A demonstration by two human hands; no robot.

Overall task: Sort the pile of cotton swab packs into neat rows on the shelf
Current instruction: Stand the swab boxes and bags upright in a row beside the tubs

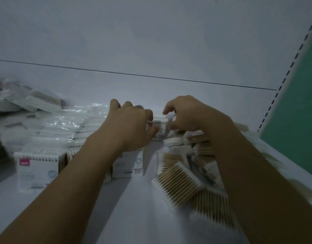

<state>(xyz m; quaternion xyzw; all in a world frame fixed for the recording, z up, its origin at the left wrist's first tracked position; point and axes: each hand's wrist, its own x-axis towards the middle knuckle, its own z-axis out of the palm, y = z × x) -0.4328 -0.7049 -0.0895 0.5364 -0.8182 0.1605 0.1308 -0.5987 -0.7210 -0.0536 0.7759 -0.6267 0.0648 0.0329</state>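
Both bare hands are up at the back of the shelf [134,205], meeting on one pack [158,126] that stands upright at the far end of the row. The right grip [182,118] has curled fingers pinching the pack's clear wrapper edge. The left grip [132,120] has bent fingers over the row top and its thumb against the pack's face. I cannot tell whether it actually holds the pack or only steadies it.

I judge these packs very light. Each is a flat block of wooden-stick swabs in thin film, stiff along the sticks but slick and crinkly on the outside. I would pinch across the two flat faces near the top edge. The loose film flap will slide or tear, and squeezing the cotton ends just crushes them. Upright packs will likely tip like dominoes, so one hand should brace the row.

The unsorted pile [185,184] lies jumbled at the right, touching the right forearm. Sorted packs [37,168] stand at the left.

Each front label carries a small red square logo at upper left and a pale blue emblem at lower right. The lettering is too blurred to read.
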